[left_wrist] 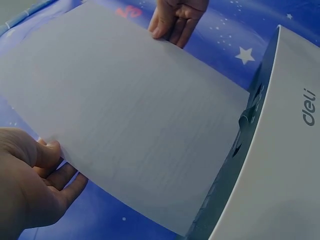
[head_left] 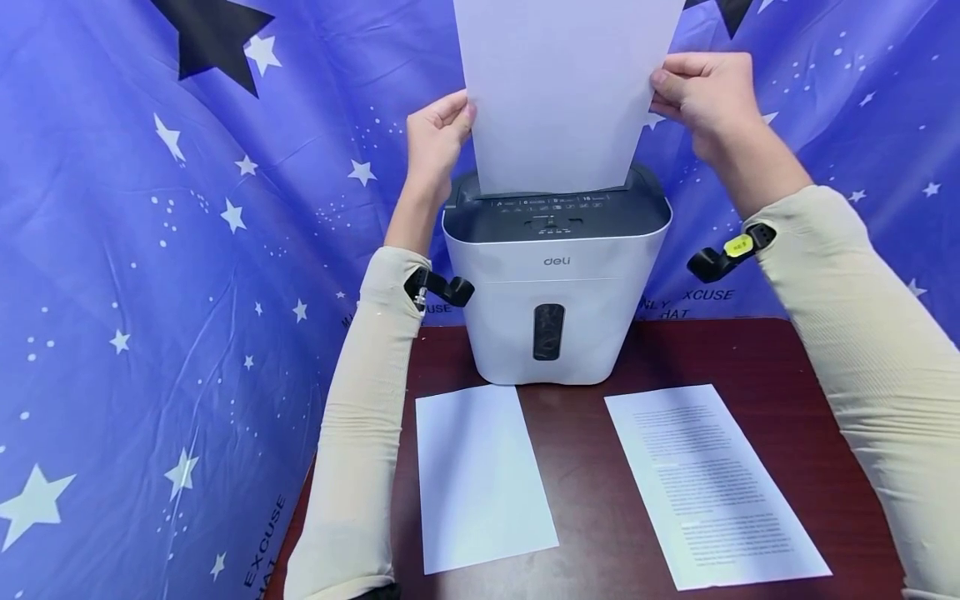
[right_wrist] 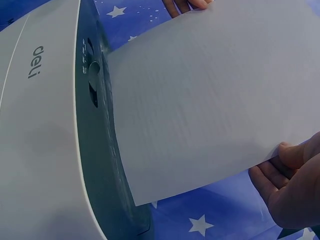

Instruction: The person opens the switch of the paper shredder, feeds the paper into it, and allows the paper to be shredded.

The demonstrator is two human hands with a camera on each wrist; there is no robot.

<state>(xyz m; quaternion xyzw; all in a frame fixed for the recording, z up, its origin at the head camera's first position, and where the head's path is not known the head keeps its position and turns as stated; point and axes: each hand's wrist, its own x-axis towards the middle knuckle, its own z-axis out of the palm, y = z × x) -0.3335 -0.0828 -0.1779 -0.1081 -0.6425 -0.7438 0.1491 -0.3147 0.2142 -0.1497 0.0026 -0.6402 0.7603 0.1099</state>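
A sheet of paper stands upright over the paper shredder, its lower edge right at the slot in the dark top. Thumb and fingers of my left hand pinch the sheet's left edge. On the opposite edge, slightly higher, my right hand pinches it the same way. Both wrist views show the sheet stretched flat between the two hands, with its end along the shredder's slider side. The sheet's top runs out of the head view.
A blank sheet lies at the left on the dark red table, a printed page at the right. Behind the shredder hangs a blue star-patterned curtain. Small black cameras sit on both wrists.
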